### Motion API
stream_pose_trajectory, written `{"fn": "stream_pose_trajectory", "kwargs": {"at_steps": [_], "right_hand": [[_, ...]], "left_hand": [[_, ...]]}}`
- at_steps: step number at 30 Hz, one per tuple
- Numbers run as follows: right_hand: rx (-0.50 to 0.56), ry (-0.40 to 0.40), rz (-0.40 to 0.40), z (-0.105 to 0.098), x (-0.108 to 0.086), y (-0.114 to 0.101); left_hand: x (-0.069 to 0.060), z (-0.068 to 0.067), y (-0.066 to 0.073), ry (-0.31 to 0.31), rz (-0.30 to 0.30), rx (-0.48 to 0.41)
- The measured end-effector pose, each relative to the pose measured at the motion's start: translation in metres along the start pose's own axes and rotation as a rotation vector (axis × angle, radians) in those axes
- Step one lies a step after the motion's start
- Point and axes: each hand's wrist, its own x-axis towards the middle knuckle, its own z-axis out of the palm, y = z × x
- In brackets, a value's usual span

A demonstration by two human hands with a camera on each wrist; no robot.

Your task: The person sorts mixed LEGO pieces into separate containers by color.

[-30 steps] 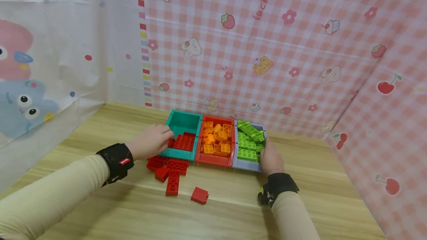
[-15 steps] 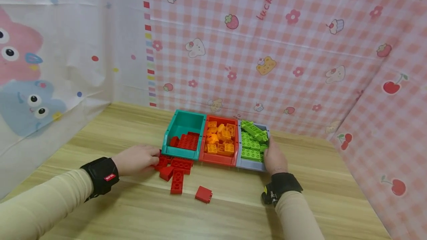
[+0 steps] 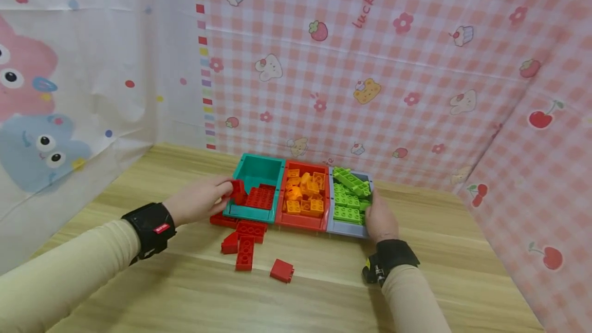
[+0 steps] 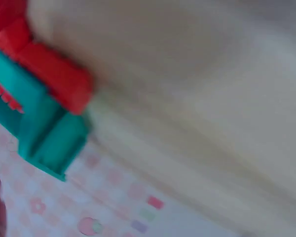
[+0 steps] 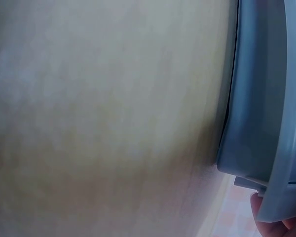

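In the head view my left hand (image 3: 201,200) pinches a red toy brick (image 3: 238,191) over the left side of the teal bin (image 3: 252,214). Flat red studded bricks (image 3: 260,197) lie inside that bin. Several loose red bricks (image 3: 245,253) are on the table in front of it, and one red brick (image 3: 282,270) sits apart to the right. My right hand (image 3: 381,217) holds the right side of the grey-blue bin (image 3: 347,227), which contains green bricks (image 3: 348,213). Some fingertips (image 5: 269,224) show at that bin's edge in the right wrist view.
Between the two outer bins stands a red bin (image 3: 301,223) of orange bricks (image 3: 305,186). The bins form a row on the wooden table (image 3: 324,292), near a pink checked cloth (image 3: 342,66). White printed cloth (image 3: 106,50) hangs at the left.
My left hand first drew back from the teal bin to the loose red bricks, then came up to the bin with one brick. My right hand stays at the grey-blue bin.
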Motion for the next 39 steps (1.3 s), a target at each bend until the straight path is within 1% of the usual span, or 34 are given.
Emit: {"fn": "stream_pose_trajectory", "kwargs": {"at_steps": [2,4,5,7,10,12,13,16,18,21,24,29,31,32,34,36,38,39], "right_hand": [[0.0,0.008,-0.001,0.001,-0.001,0.002],[-0.004,0.017,-0.004,0.003,-0.002,0.003],[-0.005,0.023,-0.006,0.004,-0.002,0.003],[-0.009,0.027,-0.013,0.007,-0.003,0.003],[-0.007,0.022,-0.007,0.011,-0.004,0.002],[0.002,0.022,0.002,0.011,-0.003,0.0],[0.006,0.022,0.008,0.01,-0.002,0.0],[0.016,0.024,0.026,0.006,0.0,0.0],[0.013,0.023,0.032,0.004,0.001,0.002],[0.013,0.016,0.038,0.002,0.002,0.0],[0.012,0.01,0.038,0.001,0.002,0.0],[0.024,0.009,0.041,0.001,0.001,0.0],[0.028,0.01,0.042,0.001,0.001,0.0],[0.03,0.011,0.04,0.001,0.0,-0.001],[0.025,0.009,0.031,0.002,0.0,0.0],[0.02,0.012,0.02,0.004,0.0,0.001],[0.013,0.02,0.011,0.005,0.001,0.003],[0.01,0.026,0.009,0.005,0.001,0.003]], "left_hand": [[0.021,0.008,-0.002,0.019,-0.078,0.044],[0.04,0.02,-0.005,-0.003,-0.152,0.101],[0.048,0.026,-0.007,-0.026,-0.183,0.137],[0.06,0.038,-0.009,-0.118,-0.25,0.206],[0.07,0.05,-0.01,-0.275,-0.325,0.295],[0.075,0.055,-0.01,-0.355,-0.365,0.315],[0.077,0.056,-0.01,-0.375,-0.38,0.314],[0.082,0.06,-0.012,-0.402,-0.396,0.312],[0.084,0.064,-0.013,-0.413,-0.381,0.324],[0.079,0.065,-0.018,-0.444,-0.342,0.36],[0.073,0.064,-0.021,-0.462,-0.322,0.349],[0.067,0.06,-0.021,-0.46,-0.312,0.316],[0.065,0.058,-0.021,-0.449,-0.291,0.304],[0.064,0.056,-0.021,-0.432,-0.278,0.291],[0.06,0.054,-0.022,-0.36,-0.255,0.254],[0.053,0.05,-0.024,-0.25,-0.249,0.215],[0.044,0.044,-0.026,-0.145,-0.268,0.186],[0.038,0.041,-0.026,-0.107,-0.295,0.173]]}}
